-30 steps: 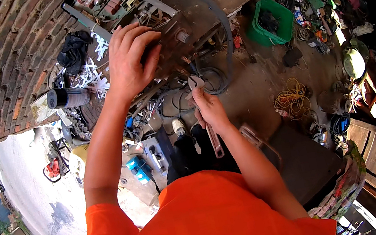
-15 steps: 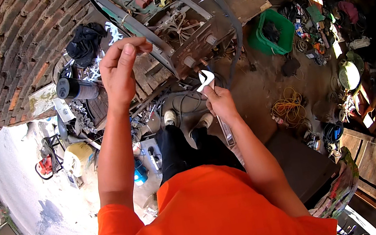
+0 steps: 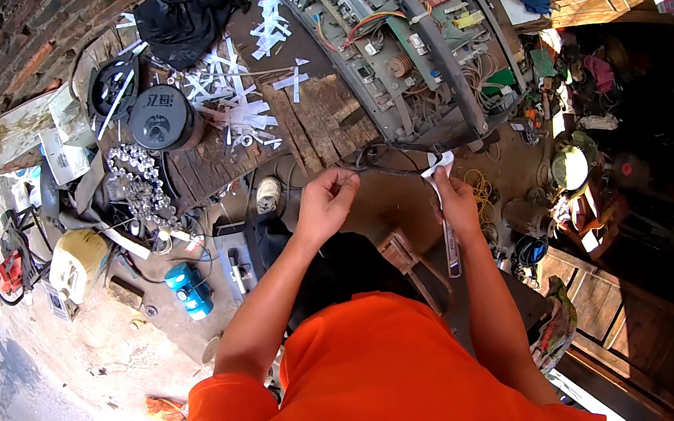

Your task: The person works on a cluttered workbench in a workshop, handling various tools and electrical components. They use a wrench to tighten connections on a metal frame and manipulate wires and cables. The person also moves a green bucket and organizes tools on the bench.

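A wrench (image 3: 446,232), long and silver, is held upright in the right hand (image 3: 457,205), whose fingers are wrapped tight around its upper shaft while the lower end hangs down past the wrist; a small white scrap (image 3: 438,162) sits at its top end, just above the fingers. The left hand (image 3: 325,205) hovers to the left of it, well apart from the wrench, its fingertips pinched together, though whether anything lies between them cannot be told. Both hands are just below the near edge of an opened metal chassis (image 3: 404,27) packed with circuit boards, coloured wires and copper coils, which lies tilted on the wooden worktop (image 3: 312,120). A dark cable (image 3: 386,157) loops out from under the chassis between the two hands. To the left on the worktop lie scattered white strips (image 3: 235,93), a round black motor-like part (image 3: 159,120), a black cloth (image 3: 184,7) and a coiled chain (image 3: 140,191). Lower left on the ground stand a pale yellow jug (image 3: 80,260) and a small blue canister (image 3: 187,289). The person wears an orange shirt (image 3: 368,385).
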### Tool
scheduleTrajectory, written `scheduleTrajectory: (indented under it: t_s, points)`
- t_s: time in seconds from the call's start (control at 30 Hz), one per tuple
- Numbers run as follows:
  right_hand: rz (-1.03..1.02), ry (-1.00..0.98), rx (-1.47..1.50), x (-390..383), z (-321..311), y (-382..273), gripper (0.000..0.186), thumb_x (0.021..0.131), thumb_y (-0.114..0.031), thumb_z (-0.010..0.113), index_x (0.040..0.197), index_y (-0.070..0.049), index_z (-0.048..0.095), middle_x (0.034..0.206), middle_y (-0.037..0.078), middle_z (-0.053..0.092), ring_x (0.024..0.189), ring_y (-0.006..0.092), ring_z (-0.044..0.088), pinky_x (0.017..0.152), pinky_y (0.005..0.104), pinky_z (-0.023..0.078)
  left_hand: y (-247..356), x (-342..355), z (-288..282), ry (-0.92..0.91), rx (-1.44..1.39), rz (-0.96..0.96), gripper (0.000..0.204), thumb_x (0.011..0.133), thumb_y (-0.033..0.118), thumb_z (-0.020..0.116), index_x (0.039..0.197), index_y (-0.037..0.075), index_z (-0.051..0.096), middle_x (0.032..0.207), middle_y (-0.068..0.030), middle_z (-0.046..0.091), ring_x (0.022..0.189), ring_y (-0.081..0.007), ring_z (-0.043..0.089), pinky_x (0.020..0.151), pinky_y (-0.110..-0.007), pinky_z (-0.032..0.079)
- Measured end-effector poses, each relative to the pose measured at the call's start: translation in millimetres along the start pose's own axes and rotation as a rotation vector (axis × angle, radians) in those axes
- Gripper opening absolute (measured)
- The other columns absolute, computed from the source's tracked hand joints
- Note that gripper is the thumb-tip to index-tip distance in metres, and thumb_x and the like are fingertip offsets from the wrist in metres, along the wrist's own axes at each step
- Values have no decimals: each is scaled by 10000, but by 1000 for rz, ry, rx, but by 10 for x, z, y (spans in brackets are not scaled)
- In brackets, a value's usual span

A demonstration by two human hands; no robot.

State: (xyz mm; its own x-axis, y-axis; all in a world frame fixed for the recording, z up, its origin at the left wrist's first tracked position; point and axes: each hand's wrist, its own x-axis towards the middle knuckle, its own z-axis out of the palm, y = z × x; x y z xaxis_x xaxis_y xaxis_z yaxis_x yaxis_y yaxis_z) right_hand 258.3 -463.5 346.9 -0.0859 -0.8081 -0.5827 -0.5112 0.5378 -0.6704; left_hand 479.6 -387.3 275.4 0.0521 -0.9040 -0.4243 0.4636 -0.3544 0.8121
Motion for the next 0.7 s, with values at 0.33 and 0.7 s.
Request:
scheduleTrajectory:
  t_s: [0.33,0.7]
  points:
    - [39,167,-133,29,193,20,414,905,-345,566,676,-1,557,526,49,525,447,127,494,438,290,383,181,197,-173,-118,370,17,176,899,154,589,953,-13,607,778,8,597,677,-46,505,605,-215,426]
    - [36,210,-166,-28,316,63,505,886,-421,537,723,54,587,631,227,590,632,352,625,605,421,466,838,-74,-90,-377,457,-169,191,904,149,588,1001,-15,598,832,-13,620,728,-53,528,656,-211,431]
